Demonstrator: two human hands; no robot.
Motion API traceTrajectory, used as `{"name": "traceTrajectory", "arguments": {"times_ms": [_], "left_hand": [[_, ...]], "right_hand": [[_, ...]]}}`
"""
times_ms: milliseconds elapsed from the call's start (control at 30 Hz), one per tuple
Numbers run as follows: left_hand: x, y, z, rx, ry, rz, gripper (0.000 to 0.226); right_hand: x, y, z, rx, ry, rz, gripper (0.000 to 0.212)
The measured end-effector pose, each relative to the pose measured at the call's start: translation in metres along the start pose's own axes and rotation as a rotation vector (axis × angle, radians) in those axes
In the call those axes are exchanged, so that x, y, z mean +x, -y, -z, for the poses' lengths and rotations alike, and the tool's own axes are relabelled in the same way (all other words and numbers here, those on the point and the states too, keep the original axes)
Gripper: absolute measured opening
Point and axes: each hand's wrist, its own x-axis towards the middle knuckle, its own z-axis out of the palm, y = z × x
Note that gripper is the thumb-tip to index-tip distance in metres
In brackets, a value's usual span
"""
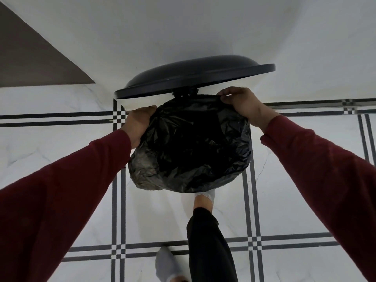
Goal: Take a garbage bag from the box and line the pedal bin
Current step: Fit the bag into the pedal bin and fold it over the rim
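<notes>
A black garbage bag [189,147] is draped over the mouth of the pedal bin, hanging down its outside and hiding the bin's body. The dark round lid [193,77] stands raised behind it, against the white wall. My left hand [138,121] grips the bag's edge at the left side of the rim. My right hand [240,102] pinches the bag's edge at the far right of the rim. One foot in a grey sock [205,197] reaches under the front of the bin, where the pedal is hidden. No box is in view.
The floor [61,143] is white tile with dark crossing stripes. A white wall [183,27] rises right behind the bin, with a brown panel [30,58] at the upper left. My other socked foot [166,263] stands near the bottom of the view.
</notes>
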Motion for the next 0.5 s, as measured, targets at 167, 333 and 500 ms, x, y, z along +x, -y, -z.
{"name": "traceTrajectory", "arguments": {"times_ms": [167, 333, 500], "left_hand": [[-0.005, -0.002, -0.006, -0.078, -0.031, 0.064, 0.038], [-0.006, 0.001, -0.005, -0.144, -0.009, 0.067, 0.025], [-0.008, 0.01, 0.0, 0.115, -0.085, -0.061, 0.039]], "right_hand": [[0.009, -0.002, 0.003, 0.048, 0.017, -0.087, 0.019], [0.015, -0.004, -0.004, 0.064, -0.149, -0.109, 0.023], [0.006, 0.001, -0.006, -0.174, -0.025, -0.221, 0.023]]}}
